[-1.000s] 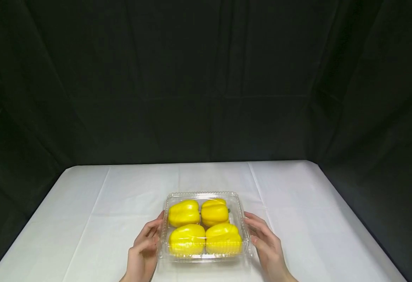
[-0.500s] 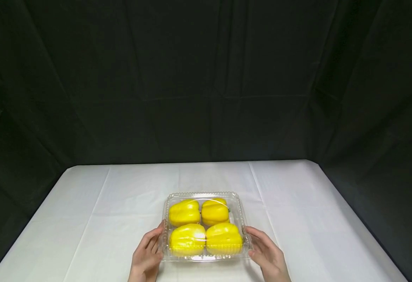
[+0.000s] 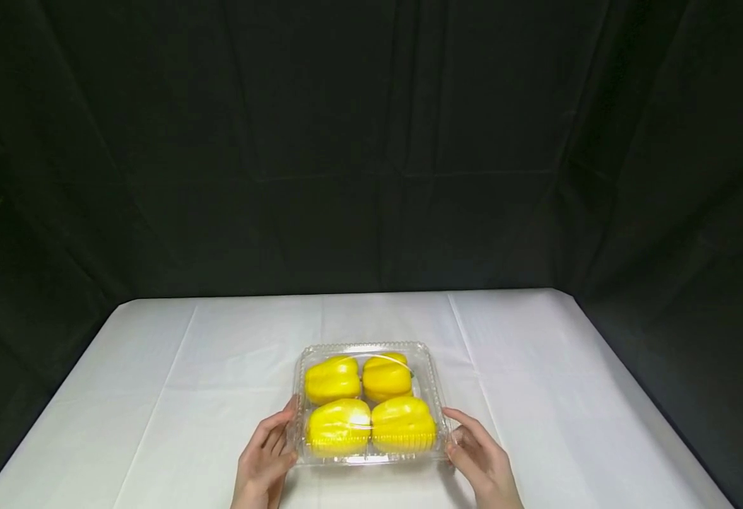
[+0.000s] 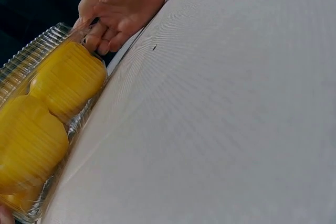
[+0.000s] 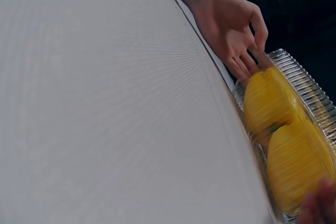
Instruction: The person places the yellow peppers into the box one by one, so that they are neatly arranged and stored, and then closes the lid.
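A clear plastic clamshell container (image 3: 371, 459) holds several yellow bell peppers (image 3: 338, 428), laid in two rows. My left hand (image 3: 261, 463) grips its left side near the front corner, thumb at the front edge and fingers along the side. On the opposite side my right hand (image 3: 484, 463) pinches the right front corner between thumb and fingers. The wrist views show the container from its sides, with the peppers (image 4: 68, 80) seen through the ribbed plastic wall. Parts of the fingers are hidden behind the container.
A white cloth (image 3: 186, 396) covers the table and has fold creases. Black drapes (image 3: 371, 177) hang behind the table and along both sides.
Both hands have shifted toward the container's front corners, and their fingers have closed in on them. Most recently the container has moved slightly upward in the head view, with the peppers inside.
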{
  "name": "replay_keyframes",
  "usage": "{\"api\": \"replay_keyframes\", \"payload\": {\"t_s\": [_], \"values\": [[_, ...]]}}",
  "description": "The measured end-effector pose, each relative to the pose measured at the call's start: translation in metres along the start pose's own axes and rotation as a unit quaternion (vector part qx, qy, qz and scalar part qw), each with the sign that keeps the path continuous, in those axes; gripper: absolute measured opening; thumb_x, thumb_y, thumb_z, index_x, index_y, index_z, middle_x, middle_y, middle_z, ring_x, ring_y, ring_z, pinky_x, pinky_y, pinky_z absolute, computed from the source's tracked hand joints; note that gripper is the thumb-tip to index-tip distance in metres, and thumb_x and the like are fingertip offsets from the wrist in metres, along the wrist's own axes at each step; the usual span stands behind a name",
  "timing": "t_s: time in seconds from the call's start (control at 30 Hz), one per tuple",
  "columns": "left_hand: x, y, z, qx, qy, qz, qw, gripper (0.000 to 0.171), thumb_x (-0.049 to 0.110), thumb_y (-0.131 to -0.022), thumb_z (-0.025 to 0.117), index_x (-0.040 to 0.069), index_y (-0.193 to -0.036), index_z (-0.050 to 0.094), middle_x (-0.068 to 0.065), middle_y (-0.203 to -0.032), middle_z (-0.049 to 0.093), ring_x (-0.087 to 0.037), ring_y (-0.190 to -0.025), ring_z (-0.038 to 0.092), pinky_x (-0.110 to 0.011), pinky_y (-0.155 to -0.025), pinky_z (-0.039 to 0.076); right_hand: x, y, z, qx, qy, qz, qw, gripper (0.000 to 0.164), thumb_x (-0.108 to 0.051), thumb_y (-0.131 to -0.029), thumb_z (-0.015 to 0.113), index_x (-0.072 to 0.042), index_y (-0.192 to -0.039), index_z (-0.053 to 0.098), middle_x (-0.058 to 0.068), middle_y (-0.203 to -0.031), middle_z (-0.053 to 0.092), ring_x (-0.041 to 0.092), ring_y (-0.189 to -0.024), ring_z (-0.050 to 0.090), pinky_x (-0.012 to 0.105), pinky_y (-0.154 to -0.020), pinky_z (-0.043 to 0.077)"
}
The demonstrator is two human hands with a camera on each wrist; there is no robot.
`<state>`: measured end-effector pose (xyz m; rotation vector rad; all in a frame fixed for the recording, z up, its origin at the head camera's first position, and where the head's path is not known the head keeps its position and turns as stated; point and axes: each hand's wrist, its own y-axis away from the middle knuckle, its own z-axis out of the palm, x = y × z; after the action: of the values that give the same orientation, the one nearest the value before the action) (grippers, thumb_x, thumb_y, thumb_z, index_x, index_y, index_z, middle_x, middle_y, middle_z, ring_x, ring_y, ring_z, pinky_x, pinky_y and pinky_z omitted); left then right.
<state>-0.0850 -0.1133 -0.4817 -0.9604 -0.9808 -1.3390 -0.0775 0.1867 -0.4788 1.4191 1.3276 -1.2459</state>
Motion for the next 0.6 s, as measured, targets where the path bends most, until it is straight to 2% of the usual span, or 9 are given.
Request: {"api": "replay_keyframes", "payload": {"t_s": [0.13,0.37,0.6], "values": [[0.0015,0.0005,0.0049,0.003,-0.019,-0.005,0.9998,0.054,-0.007,-0.088,0.056,-0.005,-0.14,0.043,-0.022,-0.159,0.031,-0.008,-0.141,0.038,-0.011,-0.11,0.037,0.0017,-0.0003,-0.0017,-0.005,-0.032,0.007,0.999,0.047,-0.002,-0.095,0.06,-0.008,-0.14,0.051,0.004,-0.069,0.06,0.016,-0.061,0.059,0.025,-0.054,0.054],[0.0046,0.0009,0.0099,0.006,-0.042,-0.014,0.999,0.051,-0.006,-0.091,0.053,-0.003,-0.141,0.042,-0.017,-0.158,0.035,-0.01,-0.144,0.036,-0.011,-0.111,0.036,0.0047,-0.0008,-0.0055,-0.014,-0.095,0.006,0.995,0.051,-0.001,-0.095,0.062,0.002,-0.142,0.043,0.001,-0.071,0.061,0.009,-0.063,0.057,0.021,-0.057,0.053],[0.0036,0.0017,0.0109,0.005,-0.046,-0.008,0.9989,0.048,-0.005,-0.092,0.053,-0.001,-0.139,0.044,-0.017,-0.158,0.036,-0.014,-0.146,0.035,-0.012,-0.111,0.036,0.0063,-0.0028,-0.0069,-0.013,-0.128,0.005,0.992,0.045,0.003,-0.093,0.061,0.006,-0.135,0.045,0.001,-0.073,0.062,0.009,-0.064,0.059,0.019,-0.057,0.053]]}}
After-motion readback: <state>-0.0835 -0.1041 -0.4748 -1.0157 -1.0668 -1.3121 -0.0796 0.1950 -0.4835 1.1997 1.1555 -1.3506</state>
